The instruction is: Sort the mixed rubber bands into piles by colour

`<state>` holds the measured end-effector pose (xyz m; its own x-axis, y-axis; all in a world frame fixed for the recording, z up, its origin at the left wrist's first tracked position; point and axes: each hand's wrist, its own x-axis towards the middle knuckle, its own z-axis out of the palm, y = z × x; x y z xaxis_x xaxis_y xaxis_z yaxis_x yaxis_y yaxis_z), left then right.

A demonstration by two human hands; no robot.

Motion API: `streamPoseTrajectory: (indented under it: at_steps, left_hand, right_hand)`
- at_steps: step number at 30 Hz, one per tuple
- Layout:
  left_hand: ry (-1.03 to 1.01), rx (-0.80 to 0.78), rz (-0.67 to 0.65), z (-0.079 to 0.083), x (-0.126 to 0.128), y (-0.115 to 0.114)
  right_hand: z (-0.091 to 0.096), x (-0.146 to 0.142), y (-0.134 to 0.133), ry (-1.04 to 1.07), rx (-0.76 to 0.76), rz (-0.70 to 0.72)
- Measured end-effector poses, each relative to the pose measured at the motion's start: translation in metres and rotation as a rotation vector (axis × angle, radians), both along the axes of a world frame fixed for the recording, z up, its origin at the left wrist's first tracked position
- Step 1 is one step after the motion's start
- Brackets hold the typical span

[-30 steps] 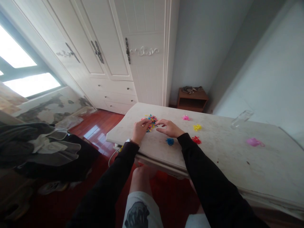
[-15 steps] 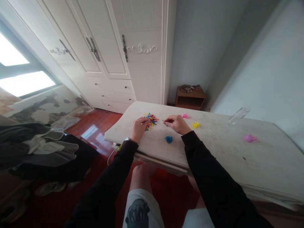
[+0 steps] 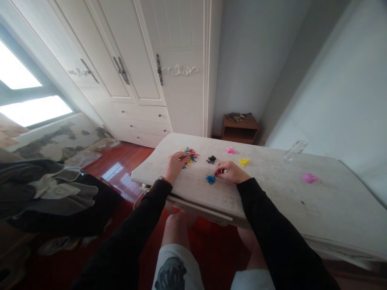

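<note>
A multicoloured pile of small thin strips or bands (image 3: 191,153) lies on the white table (image 3: 266,205); their exact kind is too small to tell. My left hand (image 3: 174,166) rests at the pile's near left edge, fingers pinched together, and what they hold is hidden. My right hand (image 3: 232,172) is closed, with thumb and fingertips right beside a blue clump of the pieces (image 3: 210,179); I cannot make out anything between them. Just beyond it lies a black clump (image 3: 211,160). Farther right are a pink clump (image 3: 230,150) and a yellow clump (image 3: 244,162).
A clear glass (image 3: 295,151) lies on its side toward the table's back right. In front of it is a pink-purple bundle (image 3: 311,178). A white wardrobe (image 3: 184,104) and a small brown cabinet (image 3: 240,129) stand behind the table. Dark clothes (image 3: 60,197) are piled at left.
My right hand has moved back toward me, from over the black clump to beside the blue one, uncovering the black pieces. My left hand stays at the pile. The view has shifted slightly.
</note>
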<state>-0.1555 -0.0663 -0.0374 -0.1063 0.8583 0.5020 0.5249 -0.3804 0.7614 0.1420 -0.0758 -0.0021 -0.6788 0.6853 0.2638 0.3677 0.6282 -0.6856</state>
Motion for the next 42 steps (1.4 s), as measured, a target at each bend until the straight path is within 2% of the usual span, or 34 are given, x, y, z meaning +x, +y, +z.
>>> streamPoseTrajectory:
  at_steps: [5,10,15,17,19,21,25,27,29,33,42]
  left_hand:
    - [0.020,-0.045,-0.158,0.008,0.042,0.010]
    - [0.032,-0.119,-0.156,0.007,0.087,0.032]
    - [0.161,-0.123,-0.095,0.006,0.100,0.037]
    - [0.224,-0.090,-0.083,0.009,0.095,0.036]
    - [0.267,-0.059,-0.070,0.015,0.080,0.037]
    - [0.272,-0.076,-0.045,0.023,0.053,0.040]
    - [0.332,-0.226,-0.009,0.035,-0.011,0.049]
    - [0.388,-0.257,-0.038,0.035,-0.029,0.051]
    - [0.430,-0.288,-0.066,0.033,-0.035,0.050]
    - [0.432,-0.300,-0.048,0.030,-0.030,0.048]
    - [0.281,-0.348,-0.076,0.048,-0.046,0.056]
  right_hand:
    - [-0.003,0.002,0.003,-0.062,-0.045,-0.019]
    - [-0.009,0.000,0.002,-0.049,-0.082,-0.035]
    - [-0.008,-0.003,-0.001,-0.061,-0.097,-0.035]
    - [-0.006,-0.004,-0.002,-0.058,-0.048,-0.048]
    - [-0.004,-0.004,-0.003,-0.036,0.034,-0.088]
    - [-0.003,-0.004,-0.002,-0.004,0.106,-0.123]
    - [-0.003,-0.004,-0.001,0.017,0.168,-0.124]
    - [-0.003,-0.004,-0.001,0.008,0.180,-0.119]
    - [-0.004,-0.005,-0.001,0.000,0.186,-0.118]
    - [-0.004,-0.004,-0.001,-0.010,0.198,-0.125]
    - [-0.006,-0.004,0.000,-0.034,0.201,-0.132]
